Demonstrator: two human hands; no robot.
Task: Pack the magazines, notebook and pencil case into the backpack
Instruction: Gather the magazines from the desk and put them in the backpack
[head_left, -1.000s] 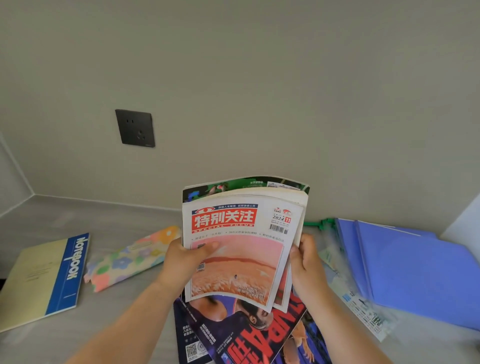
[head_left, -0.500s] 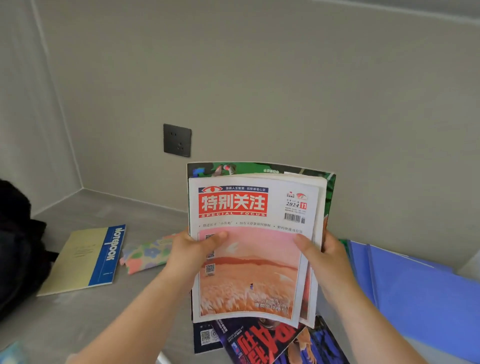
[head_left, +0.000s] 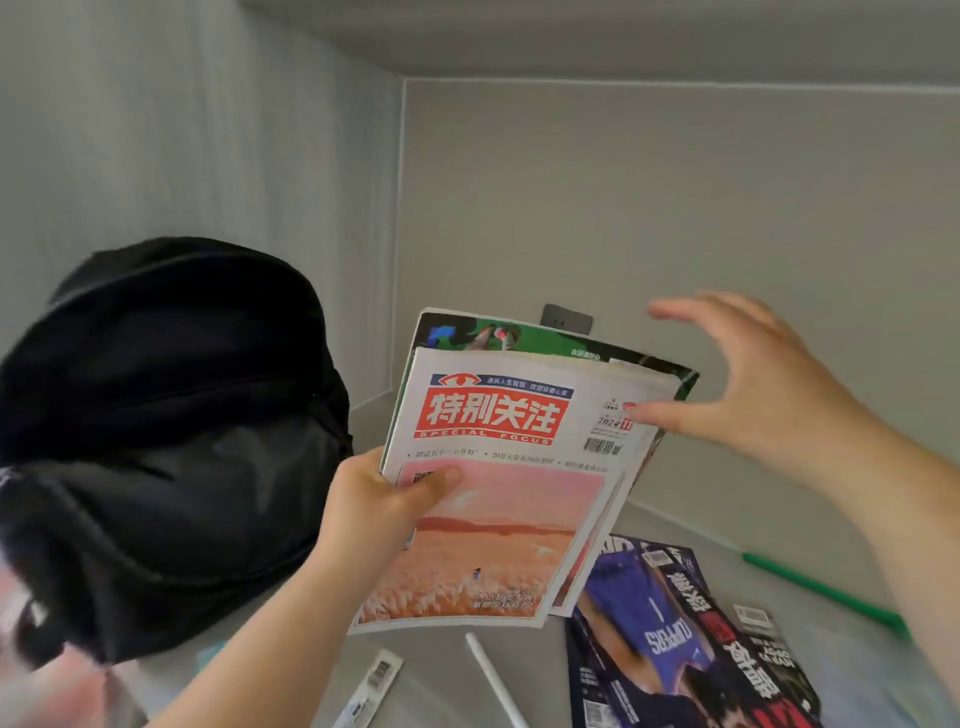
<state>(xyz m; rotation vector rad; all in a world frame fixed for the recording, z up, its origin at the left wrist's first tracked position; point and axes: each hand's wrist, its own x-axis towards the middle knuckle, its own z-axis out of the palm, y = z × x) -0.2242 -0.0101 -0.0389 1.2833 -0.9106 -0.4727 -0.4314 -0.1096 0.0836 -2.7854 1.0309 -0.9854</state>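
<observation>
My left hand (head_left: 382, 499) grips a stack of magazines (head_left: 514, 499) by its left edge; the front cover is white with a red title block and a pink landscape, and a green-topped one lies behind. My right hand (head_left: 748, 384) hovers open at the stack's upper right corner, fingers spread, the thumb near the cover. A black backpack (head_left: 161, 431) sits on the grey table at the left, close to the stack. Another magazine (head_left: 680, 639) with a blue basketball jersey lies flat on the table at the lower right. The notebook and pencil case are out of view.
A white pen (head_left: 493, 680) and a small barcoded packet (head_left: 371, 686) lie on the grey table (head_left: 675, 525) below the stack. A green stick (head_left: 826, 592) lies at the right. Walls close in behind and at the left, with a dark wall socket (head_left: 566, 318) behind the magazines.
The view has swung left, bringing the backpack in. My right hand has let go of the stack and opened; the left hand carries the magazines toward the backpack.
</observation>
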